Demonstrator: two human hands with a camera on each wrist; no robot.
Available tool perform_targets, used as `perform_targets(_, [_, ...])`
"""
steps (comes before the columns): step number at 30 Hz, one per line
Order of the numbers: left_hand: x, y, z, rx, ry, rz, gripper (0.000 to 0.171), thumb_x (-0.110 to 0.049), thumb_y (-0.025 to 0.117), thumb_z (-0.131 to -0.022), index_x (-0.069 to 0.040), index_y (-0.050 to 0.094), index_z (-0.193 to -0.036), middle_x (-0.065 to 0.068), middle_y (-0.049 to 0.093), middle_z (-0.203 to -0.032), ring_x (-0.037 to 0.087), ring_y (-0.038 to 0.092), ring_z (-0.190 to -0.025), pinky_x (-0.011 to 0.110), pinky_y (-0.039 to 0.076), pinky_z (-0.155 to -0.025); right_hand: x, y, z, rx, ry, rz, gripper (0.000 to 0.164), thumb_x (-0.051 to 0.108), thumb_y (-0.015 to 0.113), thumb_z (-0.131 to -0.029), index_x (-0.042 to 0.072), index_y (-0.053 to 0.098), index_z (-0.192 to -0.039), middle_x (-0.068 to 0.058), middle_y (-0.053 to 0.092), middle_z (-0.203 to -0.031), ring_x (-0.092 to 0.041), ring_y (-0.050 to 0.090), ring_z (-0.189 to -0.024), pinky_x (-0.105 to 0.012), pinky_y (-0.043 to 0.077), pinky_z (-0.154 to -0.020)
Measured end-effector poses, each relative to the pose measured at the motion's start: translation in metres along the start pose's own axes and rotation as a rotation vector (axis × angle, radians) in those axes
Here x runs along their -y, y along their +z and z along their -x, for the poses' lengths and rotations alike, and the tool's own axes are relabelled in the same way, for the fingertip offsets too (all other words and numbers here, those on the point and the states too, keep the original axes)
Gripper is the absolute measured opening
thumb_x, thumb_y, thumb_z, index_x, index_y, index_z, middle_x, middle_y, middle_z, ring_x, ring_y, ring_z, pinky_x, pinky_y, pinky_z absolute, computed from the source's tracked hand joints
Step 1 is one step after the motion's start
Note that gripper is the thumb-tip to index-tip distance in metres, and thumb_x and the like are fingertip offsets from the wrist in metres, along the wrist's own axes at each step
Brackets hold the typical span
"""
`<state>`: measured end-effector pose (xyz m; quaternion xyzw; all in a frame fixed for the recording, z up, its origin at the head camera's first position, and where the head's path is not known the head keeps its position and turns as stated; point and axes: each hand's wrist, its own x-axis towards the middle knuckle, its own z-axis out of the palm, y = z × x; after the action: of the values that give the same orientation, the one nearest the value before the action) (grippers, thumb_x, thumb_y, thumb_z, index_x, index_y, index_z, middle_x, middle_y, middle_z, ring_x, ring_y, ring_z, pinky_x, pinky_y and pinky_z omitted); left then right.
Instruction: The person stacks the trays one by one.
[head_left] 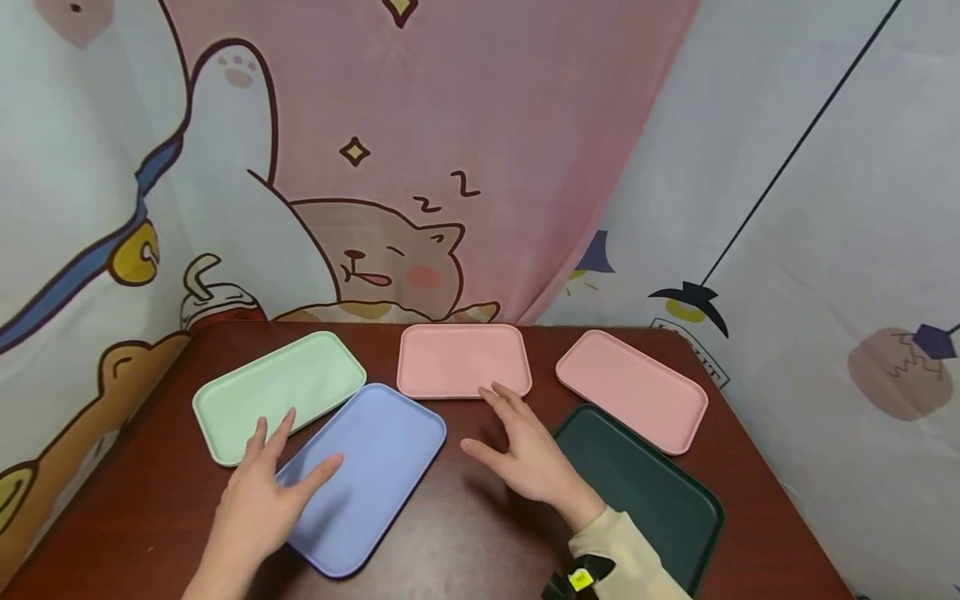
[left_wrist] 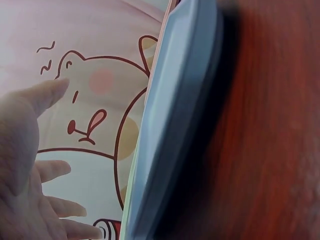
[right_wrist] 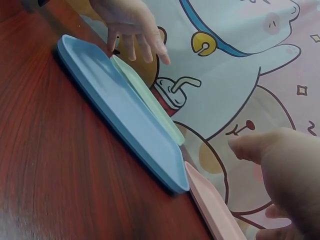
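My left hand (head_left: pixel 258 496), fingers spread and holding nothing, hovers over the left edge of the blue tray (head_left: pixel 375 475). Its fingertips overlap the green tray (head_left: pixel 281 392) in the head view. The right hand (head_left: pixel 528 454) hangs over the table between the blue tray and the dark green tray (head_left: pixel 645 500), its fingers loosely extended. Those fingertips overlap the lower edge of the middle pink tray (head_left: pixel 463 358). In the left wrist view, the blue tray (left_wrist: pixel 172 100) shows edge-on beside the left hand (left_wrist: pixel 30 155). The right wrist view shows the left hand (right_wrist: pixel 132 25) above the blue tray (right_wrist: pixel 120 110).
A second pink tray (head_left: pixel 633 387) lies slanted at the back right, beside the dark green tray. The brown wooden table (head_left: pixel 450 550) bears all the trays. Behind it hangs a printed cloth (head_left: pixel 525 125) with cartoon animals, reaching down to the table's back edge.
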<state>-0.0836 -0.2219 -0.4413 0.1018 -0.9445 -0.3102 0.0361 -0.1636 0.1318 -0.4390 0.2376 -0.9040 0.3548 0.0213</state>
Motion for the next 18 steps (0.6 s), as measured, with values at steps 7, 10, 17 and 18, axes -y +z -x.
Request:
perform_targets(7, [0.013, -0.003, 0.003, -0.011, -0.073, 0.017, 0.112, -0.079, 0.065, -0.089, -0.014, 0.023, -0.17, 0.034, 0.018, -0.168, 0.066, 0.028, -0.143, 0.085, 0.027, -0.104, 0.004, 0.01, -0.008, 0.006, 0.002, -0.044, 0.079, 0.05, 0.074, -0.098, 0.009, 0.046, -0.16, -0.015, 0.037, -0.166, -0.035, 0.041, -0.148, -0.058, 0.038, -0.119])
perform_targets(10, [0.018, -0.005, 0.005, -0.027, -0.096, 0.025, 0.112, -0.076, 0.068, -0.089, -0.009, 0.024, -0.168, 0.035, 0.023, -0.166, 0.063, 0.029, -0.144, 0.083, 0.026, -0.107, 0.005, 0.015, -0.012, 0.011, -0.003, -0.059, 0.077, 0.045, 0.075, -0.098, 0.007, 0.047, -0.159, -0.017, 0.038, -0.165, -0.036, 0.041, -0.148, -0.058, 0.037, -0.119])
perform_targets(17, [0.028, -0.006, 0.006, -0.087, -0.121, 0.011, 0.101, -0.062, 0.076, -0.091, 0.003, 0.04, -0.159, 0.036, 0.041, -0.156, 0.061, 0.041, -0.138, 0.077, 0.036, -0.107, 0.005, 0.024, -0.02, 0.029, -0.021, -0.1, 0.073, 0.04, 0.075, -0.099, 0.002, 0.049, -0.156, -0.021, 0.044, -0.16, -0.036, 0.043, -0.147, -0.058, 0.038, -0.119])
perform_targets(18, [0.029, -0.006, 0.006, -0.093, -0.121, 0.011, 0.098, -0.06, 0.076, -0.092, 0.004, 0.042, -0.158, 0.035, 0.044, -0.154, 0.06, 0.043, -0.136, 0.076, 0.037, -0.106, 0.005, 0.025, -0.021, 0.028, -0.022, -0.108, 0.072, 0.039, 0.075, -0.099, 0.001, 0.05, -0.155, -0.021, 0.046, -0.158, -0.036, 0.044, -0.146, -0.057, 0.039, -0.118])
